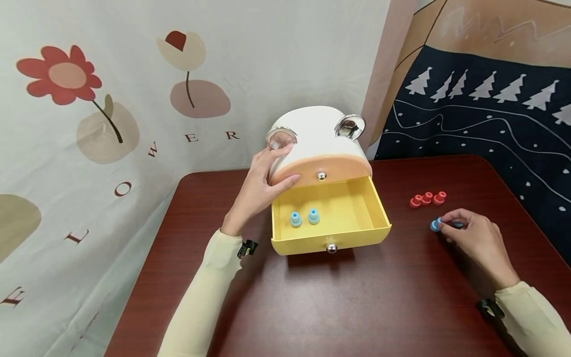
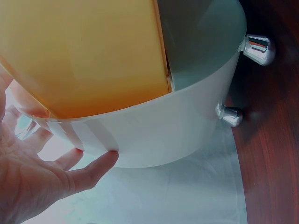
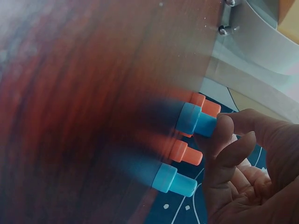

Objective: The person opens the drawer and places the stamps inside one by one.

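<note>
One blue peg (image 1: 434,225) pinched by fingers of right hand (image 1: 479,242), head view; yellow drawer (image 1: 308,246) at nine o'clock. Left wrist: fingers of left hand (image 2: 44,179) spread, touching white casing (image 2: 163,133). Right wrist: peg's long axis, narrow end toward four o'clock.

Here's the tabletop (image 1: 339,307), dark reddish-brown wood grain with rounded far corners — and towards the back stands the white drawer box (image 1: 312,131), up on silver feet (image 2: 230,115). Over right, three red pegs (image 1: 427,198) in a tight row — and near them, one upright blue peg (image 3: 174,179).
</note>
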Motion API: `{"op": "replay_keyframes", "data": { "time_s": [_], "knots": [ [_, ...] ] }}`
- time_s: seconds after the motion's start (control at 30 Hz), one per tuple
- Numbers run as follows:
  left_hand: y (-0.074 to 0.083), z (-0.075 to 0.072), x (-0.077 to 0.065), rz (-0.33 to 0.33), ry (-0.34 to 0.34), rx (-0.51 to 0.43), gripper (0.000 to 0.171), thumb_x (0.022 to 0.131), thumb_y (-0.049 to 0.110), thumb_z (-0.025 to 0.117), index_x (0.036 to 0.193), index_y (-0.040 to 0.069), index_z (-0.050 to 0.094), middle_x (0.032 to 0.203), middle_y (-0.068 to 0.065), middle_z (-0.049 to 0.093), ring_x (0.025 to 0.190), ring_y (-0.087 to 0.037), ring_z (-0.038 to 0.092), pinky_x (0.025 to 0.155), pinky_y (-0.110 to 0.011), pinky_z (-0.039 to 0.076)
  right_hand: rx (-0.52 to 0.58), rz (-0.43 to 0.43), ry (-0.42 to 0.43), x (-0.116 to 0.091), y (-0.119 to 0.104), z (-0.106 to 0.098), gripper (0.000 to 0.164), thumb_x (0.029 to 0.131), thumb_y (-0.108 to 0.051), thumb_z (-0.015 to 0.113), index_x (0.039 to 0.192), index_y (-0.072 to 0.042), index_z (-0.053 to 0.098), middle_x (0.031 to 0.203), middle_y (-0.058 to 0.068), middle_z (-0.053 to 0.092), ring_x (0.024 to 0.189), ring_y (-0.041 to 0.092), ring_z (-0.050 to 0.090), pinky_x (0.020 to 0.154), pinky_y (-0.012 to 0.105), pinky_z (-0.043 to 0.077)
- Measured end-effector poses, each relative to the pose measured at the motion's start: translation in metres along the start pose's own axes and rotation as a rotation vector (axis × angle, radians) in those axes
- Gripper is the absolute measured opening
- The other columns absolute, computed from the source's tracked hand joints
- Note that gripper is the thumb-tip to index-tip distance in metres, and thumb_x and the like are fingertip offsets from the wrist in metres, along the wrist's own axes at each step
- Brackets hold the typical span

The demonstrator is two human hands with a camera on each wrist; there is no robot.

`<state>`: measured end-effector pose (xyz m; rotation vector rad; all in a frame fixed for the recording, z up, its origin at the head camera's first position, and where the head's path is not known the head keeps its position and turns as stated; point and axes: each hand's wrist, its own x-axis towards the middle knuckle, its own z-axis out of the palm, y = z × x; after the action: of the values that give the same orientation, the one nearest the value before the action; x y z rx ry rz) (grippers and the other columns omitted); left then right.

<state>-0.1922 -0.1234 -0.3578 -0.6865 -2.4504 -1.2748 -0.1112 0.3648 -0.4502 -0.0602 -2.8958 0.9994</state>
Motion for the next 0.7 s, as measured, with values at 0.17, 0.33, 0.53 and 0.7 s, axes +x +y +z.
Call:
{"op": "replay_keyframes", "data": {
  "time_s": [0.17, 0.33, 0.53, 0.7],
  "knots": [
    [0.0003, 0.0003, 0.0000, 0.003, 0.001, 0.001, 0.065, 0.096, 0.033, 0.087, 0.156, 0.030, 0.062, 0.160, 0.016, 0.054, 0.153, -0.023, 0.033, 0.121, -0.055, 0.033, -0.012, -0.011, -0.002, -0.0007, 0.0002, 0.0005, 0.022, 0.103, -0.027, 0.079, 0.110, -0.007, 0.076, 0.079, 0.001, 0.076, 0.066, 0.008, 0.061, 0.061, 0.032, 0.041],
    [0.0009, -0.0005, 0.0001, 0.000, -0.001, 0.001, 0.065, 0.096, 0.033, 0.087, 0.156, 0.030, 0.061, 0.161, 0.016, 0.053, 0.155, -0.026, 0.032, 0.122, -0.057, 0.032, -0.023, -0.017, -0.008, -0.0021, -0.0004, 0.0012, 0.022, 0.101, -0.028, 0.081, 0.110, -0.008, 0.077, 0.079, -0.001, 0.075, 0.066, 0.006, 0.060, 0.062, 0.032, 0.040],
    [0.0012, -0.0002, -0.0001, -0.003, 0.000, -0.003, 0.066, 0.096, 0.033, 0.087, 0.157, 0.030, 0.061, 0.161, 0.016, 0.053, 0.155, -0.024, 0.031, 0.122, -0.057, 0.032, -0.030, -0.028, -0.009, -0.0045, -0.0029, 0.0000, 0.024, 0.100, -0.029, 0.083, 0.110, -0.008, 0.077, 0.079, -0.002, 0.077, 0.068, 0.004, 0.063, 0.061, 0.031, 0.042],
    [0.0007, 0.0001, -0.0003, -0.001, 0.002, 0.000, 0.066, 0.096, 0.033, 0.087, 0.156, 0.030, 0.061, 0.161, 0.016, 0.053, 0.155, -0.024, 0.031, 0.122, -0.057, 0.031, -0.022, -0.052, 0.065, -0.0075, -0.0093, -0.0021, 0.022, 0.097, -0.031, 0.086, 0.106, -0.012, 0.079, 0.086, 0.004, 0.080, 0.070, 0.002, 0.064, 0.060, 0.030, 0.044]
  ]
}}
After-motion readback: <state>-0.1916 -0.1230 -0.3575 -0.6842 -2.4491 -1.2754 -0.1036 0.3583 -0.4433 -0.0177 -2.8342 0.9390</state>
